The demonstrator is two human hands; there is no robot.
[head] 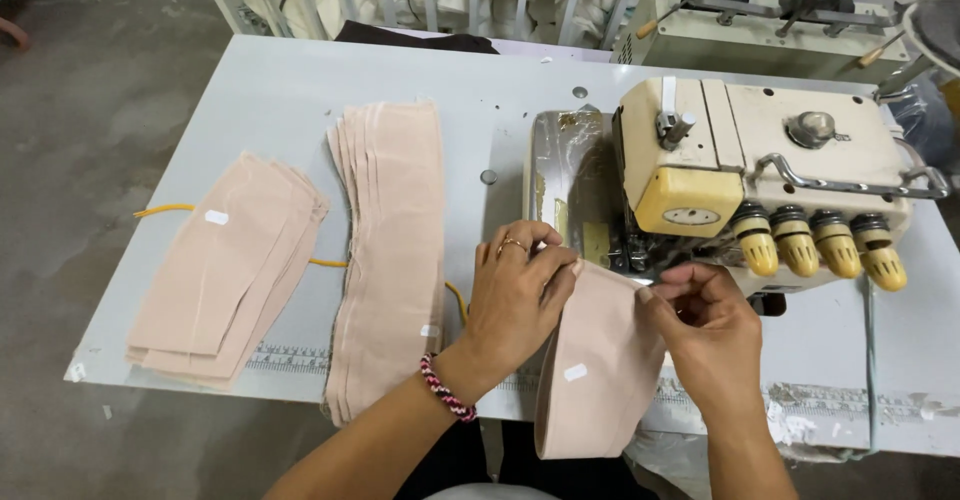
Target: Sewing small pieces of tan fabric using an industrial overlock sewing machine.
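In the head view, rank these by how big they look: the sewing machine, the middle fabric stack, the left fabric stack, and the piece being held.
1. Sewing machine
2. Middle stack
3. Left stack
4. Held piece, though the hands cover part of it and it lies nearer the camera, so its place against the left stack is unsure.

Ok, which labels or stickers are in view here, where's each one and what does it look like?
Small white sticker: on the left fabric stack, oblong.
Small white sticker: on the pink fabric piece both hands hold, oblong.
Oval badge: on the sewing machine's yellowed front cover, pale.
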